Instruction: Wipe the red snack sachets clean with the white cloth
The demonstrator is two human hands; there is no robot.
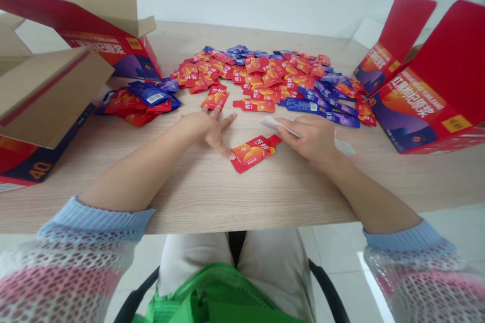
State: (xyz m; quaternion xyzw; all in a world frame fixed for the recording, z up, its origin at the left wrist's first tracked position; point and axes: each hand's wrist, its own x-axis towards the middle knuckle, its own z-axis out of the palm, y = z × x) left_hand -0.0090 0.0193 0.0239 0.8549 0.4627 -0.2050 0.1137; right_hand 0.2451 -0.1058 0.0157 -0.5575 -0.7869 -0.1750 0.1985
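You are holding your left hand (214,133) wide open on the wooden table (242,196), and it is not gripping anything. Its thumb tip is touching the edge of a red pouch (253,153), which is lying flat near the middle of the frame, between your 2 hands. The fingertips of that hand are just beside another red pouch (215,99). Your right hand (308,141) is half closed and is pinching a white paper slip (276,126), which is sticking out to the left. A big heap of red and blue pouches (265,73) is sitting at the top middle of the frame, and a smaller heap (136,105) is lying to the left of it. Open red boxes are standing at the upper left (113,55) and at the right (428,100). Another box (40,171), showing the number 40, is sitting at the lower left.
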